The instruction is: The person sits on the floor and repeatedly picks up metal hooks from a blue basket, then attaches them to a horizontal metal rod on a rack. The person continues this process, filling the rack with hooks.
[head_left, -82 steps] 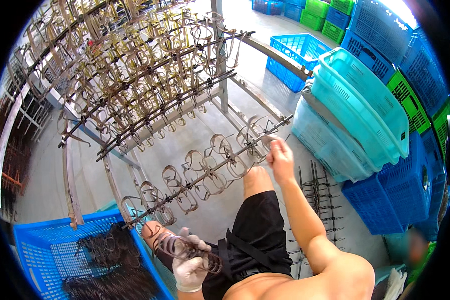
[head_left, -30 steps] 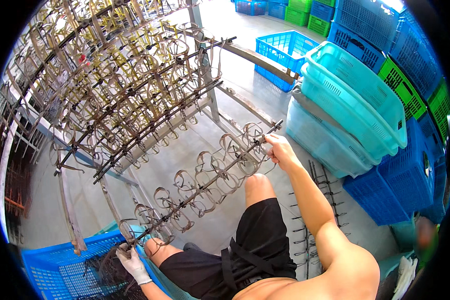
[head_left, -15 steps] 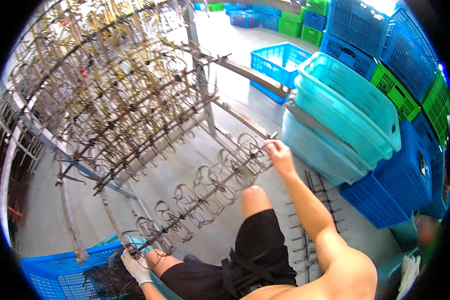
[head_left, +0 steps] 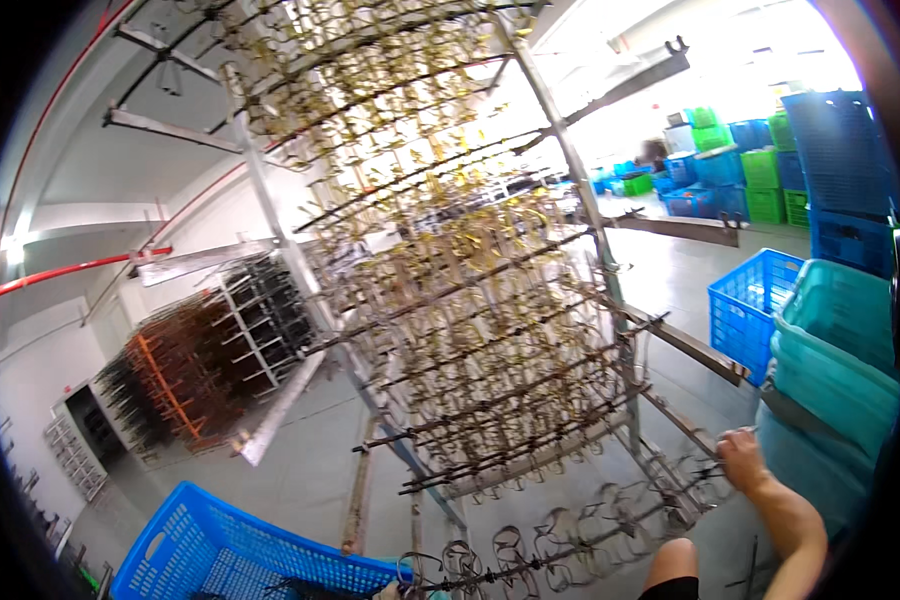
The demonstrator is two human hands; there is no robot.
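Observation:
A long dark rod [head_left: 585,546] lined with looped, hoop-like pieces stretches low across the front of the head view. My right hand [head_left: 742,460] is closed around its right end, next to a protruding arm of the rack. Only a sliver of my gloved left hand [head_left: 389,592] shows at the lower edge, by the rod's left end; its fingers are mostly cut off. Beyond stands a tall metal rack [head_left: 582,190]. Several similar rods [head_left: 510,452] hang across it in rows, crowded with yellowish and brown hoops.
A blue basket [head_left: 175,535] holding dark pieces stands at the lower left. Bare rack arms [head_left: 285,410] jut out on both sides. To the right are a blue crate [head_left: 750,290], teal tubs [head_left: 820,350] and stacked crates [head_left: 838,160]. Farther left stand loaded racks [head_left: 185,360].
My view has tilted up and left, showing more of the rack and room. The rod now appears lower in view, both hands at its ends; the left is nearly out of sight.

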